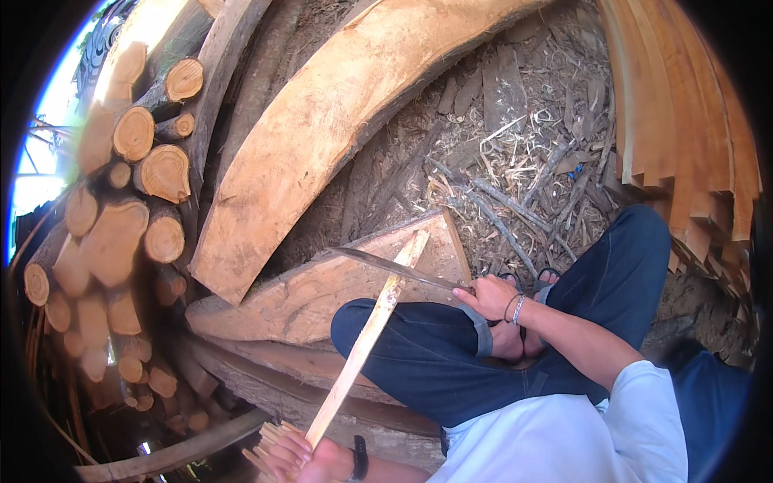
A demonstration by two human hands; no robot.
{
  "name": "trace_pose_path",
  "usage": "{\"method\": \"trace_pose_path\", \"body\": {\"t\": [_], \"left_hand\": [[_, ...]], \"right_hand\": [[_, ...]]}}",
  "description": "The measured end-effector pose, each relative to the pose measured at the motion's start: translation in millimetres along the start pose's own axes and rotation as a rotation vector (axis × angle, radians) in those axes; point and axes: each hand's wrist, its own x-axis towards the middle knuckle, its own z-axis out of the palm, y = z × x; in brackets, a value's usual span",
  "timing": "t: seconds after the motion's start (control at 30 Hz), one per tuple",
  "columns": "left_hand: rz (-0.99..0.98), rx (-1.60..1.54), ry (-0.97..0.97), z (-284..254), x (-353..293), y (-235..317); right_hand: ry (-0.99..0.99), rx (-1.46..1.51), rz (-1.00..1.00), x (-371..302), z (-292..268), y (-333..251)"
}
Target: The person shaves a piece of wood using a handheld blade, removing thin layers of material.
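My right hand point(488, 299) is closed round the handle of a long-bladed knife point(386, 265), a beaded bracelet on its wrist. The blade points left and lies across the upper part of a pale, split strip of wood point(364, 346). At the lower edge my left hand point(304, 457) grips the strip's near end. Thin split sticks point(270, 439) fan out beside those fingers; whether the hand holds them too, I cannot tell. The strip slants up over my bent leg, its far end above a flat wedge-shaped slab point(322, 294).
Cut logs point(133, 134) are stacked on the left. A broad curved slab point(338, 105) runs across the top. Sawn boards point(672, 105) stand at the right. Shavings, bark and sticks point(515, 193) litter the ground beyond my sandalled feet.
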Motion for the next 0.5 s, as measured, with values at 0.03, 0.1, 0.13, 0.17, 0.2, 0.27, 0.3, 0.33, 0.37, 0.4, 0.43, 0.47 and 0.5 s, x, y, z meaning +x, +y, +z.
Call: {"method": "trace_pose_path", "body": {"t": [0.03,0.1,0.13,0.17,0.2,0.27,0.3,0.33,0.37,0.4,0.43,0.47,0.5], "left_hand": [[0.000,0.003,0.013,1,0,0],[-0.002,0.009,0.038,2,2,-1],[0.000,0.005,0.038,2,1,-1],[0.001,0.002,0.037,3,0,0],[-0.002,0.003,0.038,2,-1,1],[0.001,0.005,0.029,1,-1,1],[0.008,-0.001,0.024,2,-2,0],[0.006,-0.001,0.023,3,-2,0],[0.004,-0.001,0.022,4,-2,0],[0.002,-0.001,0.021,6,-2,0],[0.011,0.018,0.039,7,-2,0],[0.020,0.036,0.057,10,-4,0],[0.024,0.055,0.079,10,-5,0]], "right_hand": [[0.001,0.002,0.020,1,-3,-2],[0.012,0.041,0.009,0,-1,-3],[0.022,0.079,-0.023,-4,6,-2],[0.031,0.116,-0.055,-6,10,0],[0.024,0.060,-0.048,-7,7,-1],[0.008,-0.054,-0.035,-3,-2,1],[0.000,-0.006,0.015,2,-8,-3],[0.006,0.016,0.030,3,-8,-3],[0.011,0.039,0.044,5,-6,-1],[0.016,0.062,0.058,7,-3,1],[0.028,0.098,0.031,6,4,3],[0.025,0.078,-0.008,4,7,8],[0.019,0.054,-0.043,-6,-2,3]]}}
